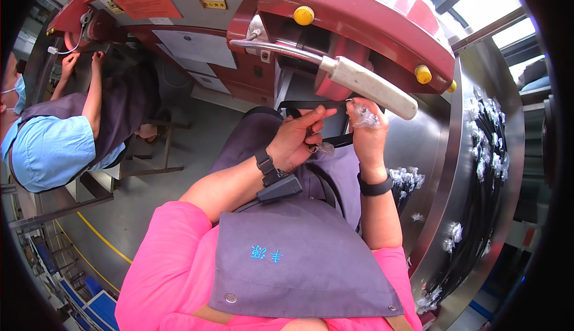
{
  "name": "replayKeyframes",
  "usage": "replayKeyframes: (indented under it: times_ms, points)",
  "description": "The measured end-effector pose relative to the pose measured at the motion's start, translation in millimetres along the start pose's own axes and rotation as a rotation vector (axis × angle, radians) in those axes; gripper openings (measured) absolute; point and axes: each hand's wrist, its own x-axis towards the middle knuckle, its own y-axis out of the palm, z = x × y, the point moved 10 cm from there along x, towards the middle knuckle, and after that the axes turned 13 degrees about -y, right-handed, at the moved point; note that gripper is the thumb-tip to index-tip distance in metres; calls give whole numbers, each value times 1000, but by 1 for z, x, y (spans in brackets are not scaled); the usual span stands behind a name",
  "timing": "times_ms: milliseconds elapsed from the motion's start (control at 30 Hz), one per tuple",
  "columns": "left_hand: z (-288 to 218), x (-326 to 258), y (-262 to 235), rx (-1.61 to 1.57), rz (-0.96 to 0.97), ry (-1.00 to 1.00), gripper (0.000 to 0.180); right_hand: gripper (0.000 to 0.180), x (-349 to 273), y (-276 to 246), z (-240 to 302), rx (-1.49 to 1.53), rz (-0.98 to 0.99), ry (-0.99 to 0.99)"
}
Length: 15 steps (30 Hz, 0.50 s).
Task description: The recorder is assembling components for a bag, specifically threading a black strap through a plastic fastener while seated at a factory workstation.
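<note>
A black flat strap (314, 104) runs in a loop between my two hands, in front of the red machine. My left hand (292, 138) is closed around part of it, the index finger stretched out to the right. Clear plastic wrap (323, 147) covers a piece just under the left fingers. My right hand (367, 137) pinches the strap's other side, with a crumpled clear plastic wrapping (365, 116) at its fingers. Just above my right hand is the machine's pale handle (371, 86). The left fingers partly hide the strap.
The red machine (359, 2) with yellow knobs (304, 15) overhangs my hands. At right, a metal trough (508, 211) holds many black straps (478, 211) with plastic-wrapped ends; more wrapped ends (406, 178) lie beside my right forearm. A co-worker (54, 146) sits at left.
</note>
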Motion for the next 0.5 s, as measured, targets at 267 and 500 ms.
replayKeyframes:
  times_ms: [267, 500]
  points:
    - [1, 1, 8, 16, 30, 21, 16, 14, -2, -9, 4, -3, -48, -105]
    - [2, 4, -7, -7, 8, 8, 15, 17, 0, 0, -4, -2, 17, 117]
